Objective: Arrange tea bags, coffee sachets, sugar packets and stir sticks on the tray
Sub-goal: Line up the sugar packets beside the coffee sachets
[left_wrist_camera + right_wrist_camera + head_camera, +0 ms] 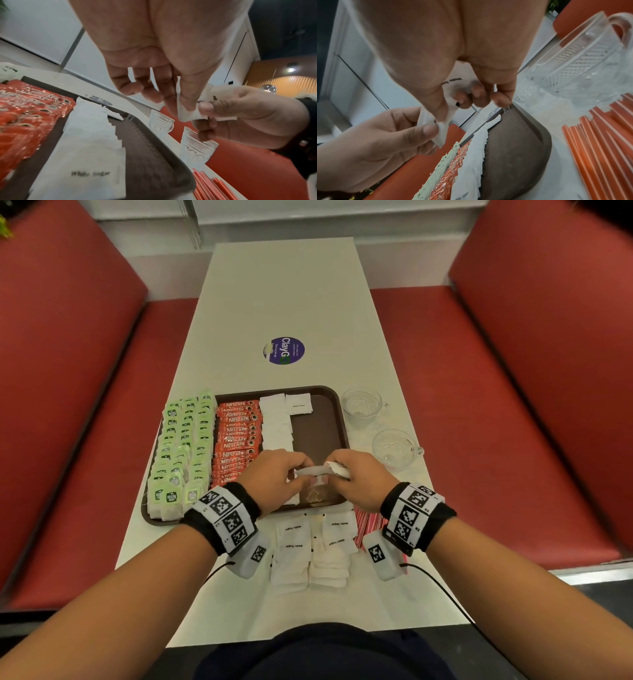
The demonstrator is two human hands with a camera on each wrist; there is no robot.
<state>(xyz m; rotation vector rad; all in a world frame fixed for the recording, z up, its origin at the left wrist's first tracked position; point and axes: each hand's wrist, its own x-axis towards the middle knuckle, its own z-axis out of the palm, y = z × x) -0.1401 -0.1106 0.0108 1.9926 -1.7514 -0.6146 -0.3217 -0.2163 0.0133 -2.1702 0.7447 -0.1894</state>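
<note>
Head view: both hands meet above the near edge of the brown tray [337, 419], sharing a small bundle of white sugar packets [320, 471]. Left hand [274, 474] pinches the bundle's left end between thumb and forefinger; in the left wrist view the thumb tip [187, 100] presses the paper from the front, with the remaining fingers curled loosely behind it. Right hand [359, 477] grips the right end, thumb on the near face and fingers curled round the far face, as the right wrist view shows, where printed packets [453, 83] lie against the palm. The bundle is held clear of the tray floor, between the two sets of fingertips.

On the tray, from its left edge: green tea bags [181, 446] in rows, red coffee sachets [236, 436], then a column of sugar packets [276, 422], with one packet [298, 404] at the far right corner. The right portion of the tray floor is bare.

On the table [291, 296], further sugar packets [315, 549] lie piled at the near edge, with red stir sticks [368, 525] just to their right. Two glass cups [397, 446] stand beside the tray's right edge.
</note>
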